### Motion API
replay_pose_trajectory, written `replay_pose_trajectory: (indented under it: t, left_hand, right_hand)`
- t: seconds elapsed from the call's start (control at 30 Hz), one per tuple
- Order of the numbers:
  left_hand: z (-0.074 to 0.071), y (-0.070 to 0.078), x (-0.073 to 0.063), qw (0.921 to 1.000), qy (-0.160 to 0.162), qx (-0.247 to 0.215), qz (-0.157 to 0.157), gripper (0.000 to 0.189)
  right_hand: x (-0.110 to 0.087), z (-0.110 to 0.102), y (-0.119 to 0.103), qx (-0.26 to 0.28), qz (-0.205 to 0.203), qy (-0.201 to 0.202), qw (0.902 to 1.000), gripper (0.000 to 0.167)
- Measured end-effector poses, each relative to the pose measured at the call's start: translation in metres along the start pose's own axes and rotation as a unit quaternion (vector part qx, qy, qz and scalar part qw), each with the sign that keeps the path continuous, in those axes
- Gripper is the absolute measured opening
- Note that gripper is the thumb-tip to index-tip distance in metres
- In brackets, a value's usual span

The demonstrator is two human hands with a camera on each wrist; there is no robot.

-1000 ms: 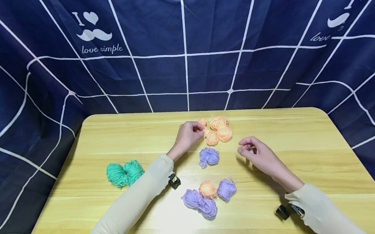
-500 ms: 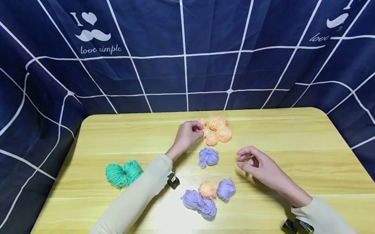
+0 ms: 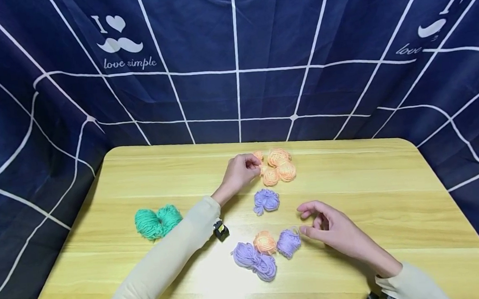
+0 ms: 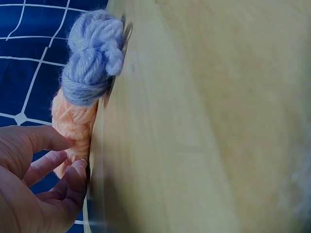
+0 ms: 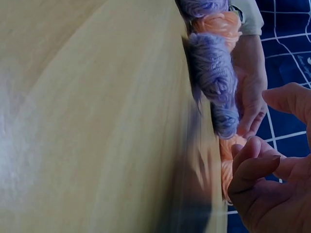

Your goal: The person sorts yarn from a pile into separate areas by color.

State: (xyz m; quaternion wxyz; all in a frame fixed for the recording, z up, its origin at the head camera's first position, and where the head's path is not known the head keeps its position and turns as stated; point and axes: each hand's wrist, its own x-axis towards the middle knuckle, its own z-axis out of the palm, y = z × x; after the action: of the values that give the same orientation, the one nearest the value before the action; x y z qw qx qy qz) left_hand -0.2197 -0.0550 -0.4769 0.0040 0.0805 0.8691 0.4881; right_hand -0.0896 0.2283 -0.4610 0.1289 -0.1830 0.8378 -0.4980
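At the back of the table my left hand (image 3: 238,174) pinches the left end of an orange yarn skein (image 3: 270,176), part of a small cluster. The left wrist view shows its thumb and fingers at the orange yarn (image 4: 75,119), behind a purple skein (image 4: 87,63). My right hand (image 3: 334,226) hovers over the table, fingers loosely bent and holding nothing. Just left of its thumb lies a purple yarn ball (image 3: 289,243), beside an orange ball (image 3: 265,242) and a purple skein (image 3: 255,261). Another purple skein (image 3: 266,201) sits in front of the orange cluster.
A green yarn skein (image 3: 158,221) lies on the left of the wooden table (image 3: 376,176), near my left forearm. Dark blue cloth (image 3: 201,96) with white lines hangs behind and around the table.
My right hand has come nearer to me and slightly left, down beside the near purple ball, with thumb and fingers spreading wider. The left hand stays on the orange yarn.
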Motion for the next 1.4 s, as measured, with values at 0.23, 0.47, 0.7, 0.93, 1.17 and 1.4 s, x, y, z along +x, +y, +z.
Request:
replay_pose_trajectory:
  t: [0.23, 0.47, 0.7, 0.93, 1.17, 1.4]
  left_hand:
    - [0.002, -0.001, -0.001, 1.0000, 0.006, -0.002, -0.002, 0.017]
    - [0.003, -0.001, -0.001, 1.0000, 0.007, -0.005, -0.002, 0.018]
    - [0.004, -0.001, -0.002, 0.9999, 0.014, -0.007, 0.003, 0.018]
    - [0.003, 0.001, -0.004, 0.9997, 0.019, -0.011, 0.003, 0.018]
    - [-0.002, 0.001, -0.010, 0.9996, 0.019, -0.018, -0.010, 0.018]
    - [-0.003, 0.005, -0.014, 0.9994, 0.026, -0.007, -0.020, 0.012]
  right_hand:
    - [-0.004, 0.006, -0.005, 0.000, -0.026, -0.025, 0.9994, 0.041]
    - [-0.007, 0.013, -0.003, -0.025, -0.070, -0.049, 0.9960, 0.040]
    - [-0.007, 0.019, 0.001, -0.062, -0.088, -0.051, 0.9929, 0.041]
    - [-0.006, 0.024, 0.002, -0.085, -0.091, -0.056, 0.9907, 0.040]
    - [-0.006, 0.026, -0.001, -0.092, -0.100, -0.050, 0.9895, 0.040]
    - [-0.005, 0.030, -0.002, -0.095, -0.088, -0.050, 0.9904, 0.040]
